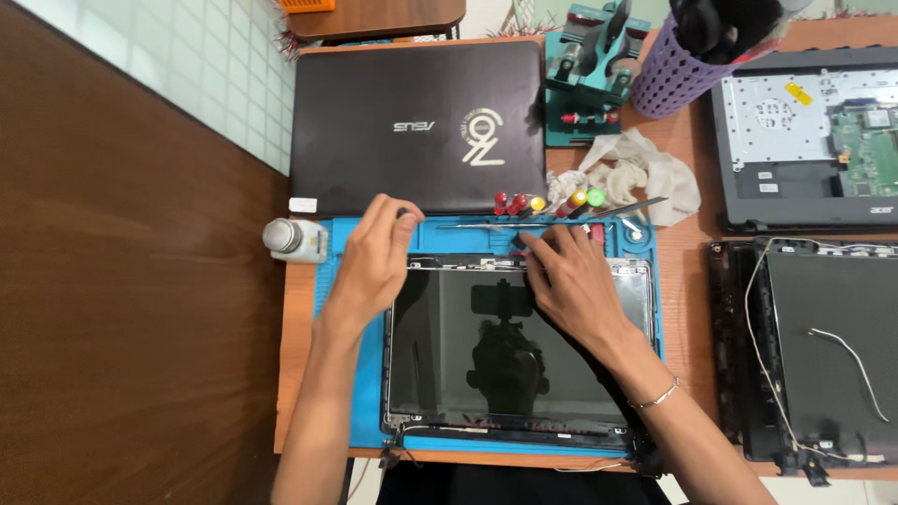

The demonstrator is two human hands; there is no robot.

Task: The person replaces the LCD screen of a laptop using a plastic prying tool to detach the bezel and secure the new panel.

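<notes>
The bare laptop screen panel (519, 346) on the blue mat (365, 411) is pressed at its far edge by both hands (369, 262) (571, 281), fingers spread and nothing gripped, so the glass could be cracked by uneven pressure.

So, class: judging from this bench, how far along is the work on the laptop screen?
Done: the screen panel lies bare, bezel off, on the blue mat. In hand: the left hand and right hand both rest along the panel's top edge, near the screwdrivers. Left: the panel sits in its back cover, and cables trail at the hinge edge.
</notes>
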